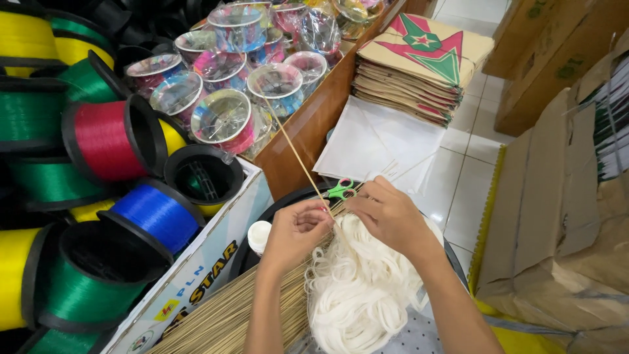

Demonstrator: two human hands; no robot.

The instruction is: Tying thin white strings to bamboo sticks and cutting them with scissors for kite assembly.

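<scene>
White floor tiles lie beyond; left hand [296, 231] and right hand [389, 213] pinch thin bamboo stick [298, 157] over tangled white string [363, 282], best kept taut, fingers close.

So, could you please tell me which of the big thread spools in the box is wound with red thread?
The red spool lying on its side at the upper left, black-flanged. Its neighbours carry green, yellow or blue thread; the blue spool lies just below it.

Scissors [341, 191] half hidden behind hand [392, 215]
</scene>
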